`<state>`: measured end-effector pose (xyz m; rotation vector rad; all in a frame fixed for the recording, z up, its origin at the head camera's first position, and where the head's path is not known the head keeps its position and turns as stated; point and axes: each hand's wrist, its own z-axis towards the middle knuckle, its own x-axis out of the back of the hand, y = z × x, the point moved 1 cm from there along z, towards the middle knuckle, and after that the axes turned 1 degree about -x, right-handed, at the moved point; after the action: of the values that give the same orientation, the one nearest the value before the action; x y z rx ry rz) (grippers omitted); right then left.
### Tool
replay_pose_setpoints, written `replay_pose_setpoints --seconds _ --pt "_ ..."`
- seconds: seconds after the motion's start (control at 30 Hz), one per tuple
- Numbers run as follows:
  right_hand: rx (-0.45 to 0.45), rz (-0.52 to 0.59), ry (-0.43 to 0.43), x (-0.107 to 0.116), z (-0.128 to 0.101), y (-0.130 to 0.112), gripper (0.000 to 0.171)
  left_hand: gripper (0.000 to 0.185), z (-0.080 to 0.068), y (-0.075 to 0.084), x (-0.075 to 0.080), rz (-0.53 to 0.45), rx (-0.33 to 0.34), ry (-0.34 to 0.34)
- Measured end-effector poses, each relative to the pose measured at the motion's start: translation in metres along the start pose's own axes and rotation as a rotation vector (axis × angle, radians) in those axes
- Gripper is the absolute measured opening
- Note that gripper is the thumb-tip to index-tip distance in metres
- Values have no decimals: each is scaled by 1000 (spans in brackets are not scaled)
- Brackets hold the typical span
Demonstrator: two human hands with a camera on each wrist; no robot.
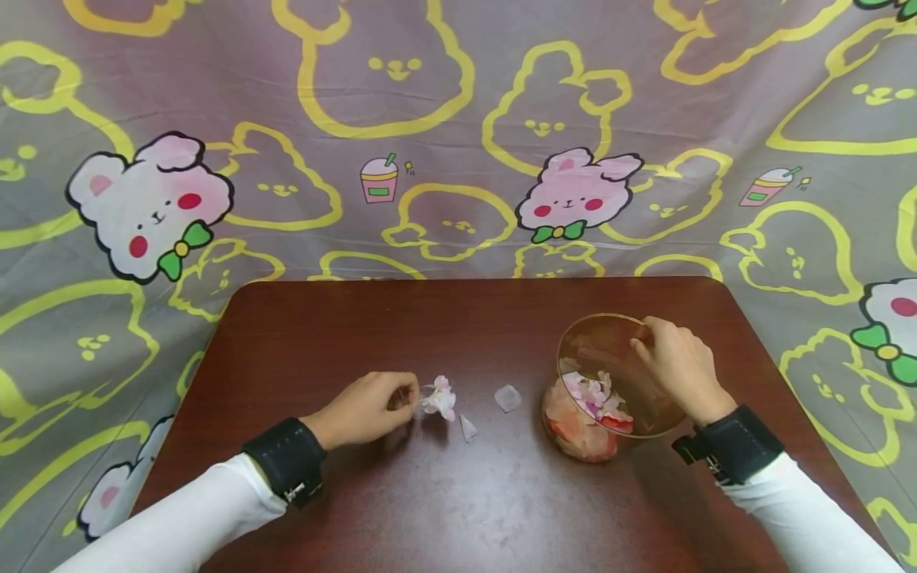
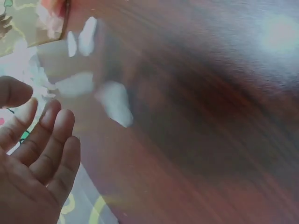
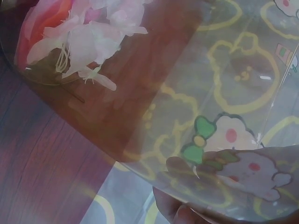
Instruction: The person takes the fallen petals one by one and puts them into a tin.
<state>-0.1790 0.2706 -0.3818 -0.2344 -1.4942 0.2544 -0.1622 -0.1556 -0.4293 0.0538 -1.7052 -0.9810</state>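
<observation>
No writing legible. Your left grip (image 1: 372, 407) pinched a pale pink flower (image 1: 439, 398) on the surface (image 1: 430, 509); your right grip (image 1: 677, 366) held the clear, petal-filled cup's (image 1: 595, 382) rim, at 3 o'clock.

- Two hands: left hand (image 1: 368, 407), right hand (image 1: 677, 364)
- One clear cup (image 1: 609, 338) with petals inside
- One small flower (image 1: 438, 398)
- Two loose petals: first petal (image 1: 508, 397), second petal (image 1: 467, 427)
- One worktop (image 1: 458, 493)

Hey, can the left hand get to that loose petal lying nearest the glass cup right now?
Probably yes. The petal lies on bare table between the left hand and the cup, nothing over it. But that hand already pinches a flower, so its grip is taken.
</observation>
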Motion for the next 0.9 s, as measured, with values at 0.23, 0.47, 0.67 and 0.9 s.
replay_pose_setpoints --seconds 0.23,0.47,0.67,0.9 --pt "1 6 -3 1 -1 0 12 13 14 18 9 -58 -13 10" --pt "5 9 -1 1 0 0 13 11 30 40 14 -52 -58 -25" --pt "-1 13 -8 1 0 0 12 11 45 65 16 -25 -127 -41" --pt "4 5 1 1 -1 -1 14 12 62 96 15 -34 -205 -68"
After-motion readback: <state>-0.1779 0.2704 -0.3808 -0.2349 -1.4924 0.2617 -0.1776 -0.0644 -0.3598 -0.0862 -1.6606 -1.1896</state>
